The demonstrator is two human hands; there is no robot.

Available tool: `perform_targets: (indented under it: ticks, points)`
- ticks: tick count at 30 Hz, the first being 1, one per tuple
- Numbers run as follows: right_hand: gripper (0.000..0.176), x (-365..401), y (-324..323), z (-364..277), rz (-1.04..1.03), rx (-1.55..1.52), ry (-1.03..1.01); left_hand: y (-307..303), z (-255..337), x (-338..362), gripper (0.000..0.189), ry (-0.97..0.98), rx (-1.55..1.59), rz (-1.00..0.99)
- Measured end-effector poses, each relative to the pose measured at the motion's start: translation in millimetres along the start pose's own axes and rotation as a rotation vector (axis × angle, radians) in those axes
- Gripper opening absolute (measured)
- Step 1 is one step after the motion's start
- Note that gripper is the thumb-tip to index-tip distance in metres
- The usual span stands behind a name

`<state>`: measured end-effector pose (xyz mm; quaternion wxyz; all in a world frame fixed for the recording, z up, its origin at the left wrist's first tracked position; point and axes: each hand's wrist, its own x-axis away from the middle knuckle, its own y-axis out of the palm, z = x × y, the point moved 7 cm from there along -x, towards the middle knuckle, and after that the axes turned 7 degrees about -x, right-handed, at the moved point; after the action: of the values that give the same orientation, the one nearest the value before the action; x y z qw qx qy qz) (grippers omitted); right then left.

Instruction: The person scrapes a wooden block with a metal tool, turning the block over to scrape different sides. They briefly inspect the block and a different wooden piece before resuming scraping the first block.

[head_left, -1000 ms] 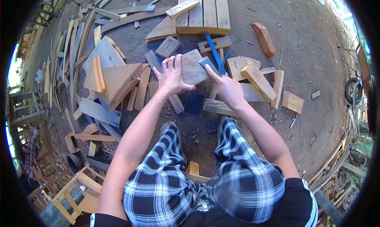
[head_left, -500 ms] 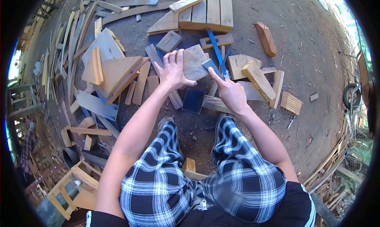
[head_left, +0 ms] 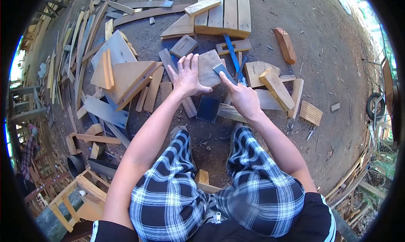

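Note:
A flat, many-sided piece of wood is held out in front of my knees. My left hand grips its left side, with fingers along the upper edge and the thumb near the lower corner. In my right hand is a dark, flat piece that looks like folded sandpaper. The index finger presses it onto the wood's right part; the other fingers curl underneath. A dark square sheet lies just below the wood. Blue metal bars stick out behind the right hand.
Slatted wood stands at the top. Offcuts surround the hands, including a thick block at right and angled boards at left. A reddish wood piece lies farther right. Long strips pile up at far left.
The dark flat piece has slid slightly left across the wood with my right hand. My left hand keeps its hold. The whole view has shifted a little.

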<state>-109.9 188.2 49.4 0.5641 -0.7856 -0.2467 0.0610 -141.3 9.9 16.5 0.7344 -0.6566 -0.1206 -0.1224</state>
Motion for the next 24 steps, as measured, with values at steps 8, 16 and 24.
perform_targets:
  ticks: [8, 16, 24]
  points:
    - [0.069, -4, 5, 6, 0.012, -0.038, 0.029, 7, -23, 16, 0.156, -0.049, 0.07, 0.144]
    - [0.07, 7, 3, -1, 0.025, -0.024, -0.006, 7, -28, 19, 0.147, -0.075, 0.099, 0.152]
    - [0.064, -48, 4, -1, 0.039, -0.074, -0.028, 5, -27, 17, 0.143, -0.13, 0.097, 0.043]
